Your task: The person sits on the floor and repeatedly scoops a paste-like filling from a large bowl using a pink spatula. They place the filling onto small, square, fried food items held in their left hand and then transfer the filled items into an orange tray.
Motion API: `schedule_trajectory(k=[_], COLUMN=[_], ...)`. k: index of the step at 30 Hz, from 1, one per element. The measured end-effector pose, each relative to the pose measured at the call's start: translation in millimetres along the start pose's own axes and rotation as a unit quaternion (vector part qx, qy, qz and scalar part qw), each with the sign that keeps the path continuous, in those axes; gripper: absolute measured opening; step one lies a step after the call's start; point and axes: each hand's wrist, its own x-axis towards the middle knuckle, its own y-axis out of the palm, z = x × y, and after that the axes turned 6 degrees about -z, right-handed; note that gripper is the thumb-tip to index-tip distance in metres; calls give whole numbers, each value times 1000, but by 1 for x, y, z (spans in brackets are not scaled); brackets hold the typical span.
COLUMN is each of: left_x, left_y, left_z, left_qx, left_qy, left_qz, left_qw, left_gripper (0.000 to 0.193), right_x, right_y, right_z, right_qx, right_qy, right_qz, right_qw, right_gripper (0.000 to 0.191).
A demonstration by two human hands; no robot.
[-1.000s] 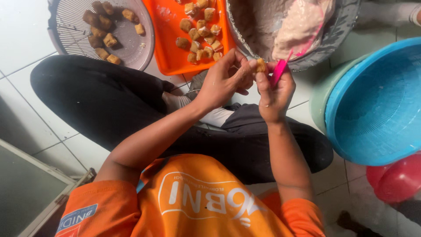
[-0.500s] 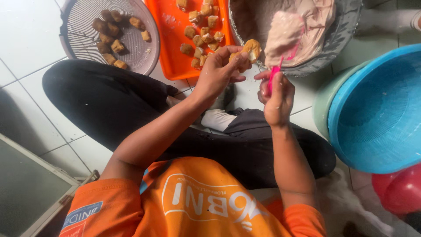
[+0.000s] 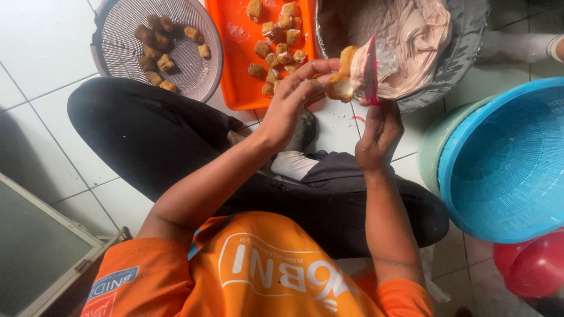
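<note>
My left hand (image 3: 292, 101) pinches a browned, split fried tofu piece (image 3: 339, 86) just in front of a grey metal basin (image 3: 464, 41). My right hand (image 3: 379, 132) grips a pink flat tool (image 3: 371, 70) upright, its blade loaded with pale paste and touching the tofu piece. The basin holds pinkish-white paste in a plastic sheet (image 3: 420, 32). An orange tray (image 3: 238, 70) with several tofu pieces lies to the left of the basin. A round mesh sieve (image 3: 194, 64) further left holds several darker pieces.
I sit cross-legged on white floor tiles (image 3: 35, 64), in black trousers and an orange shirt. A blue perforated basket (image 3: 505, 170) rests on a green bucket (image 3: 433, 147) at the right. Below it is a red round container (image 3: 531, 267). A framed panel (image 3: 41, 252) is at the lower left.
Both hands have risen toward the basin. The pink tool has picked up paste and now meets the tofu piece in my left hand.
</note>
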Motion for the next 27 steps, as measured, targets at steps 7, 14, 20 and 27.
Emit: schedule_trajectory(k=[7, 14, 20, 27], left_x=[5, 11, 14, 16], left_y=[-10, -18, -41, -56], left_z=[-2, 3, -8, -24], left_qx=[14, 247, 58, 191], left_qy=[69, 174, 165, 240], left_qz=[89, 4, 102, 119], left_qw=[994, 953, 979, 944], left_gripper=[60, 58, 45, 48], right_x=[4, 1, 7, -2], right_y=[-12, -20, -32, -13], right_z=[-8, -3, -9, -1], right_qx=[-86, -186, -213, 24], right_qy=[-77, -161, -223, 14], right_qz=[-37, -52, 33, 72], right_qw=[993, 968, 951, 997], right_gripper=[24, 24, 21, 22])
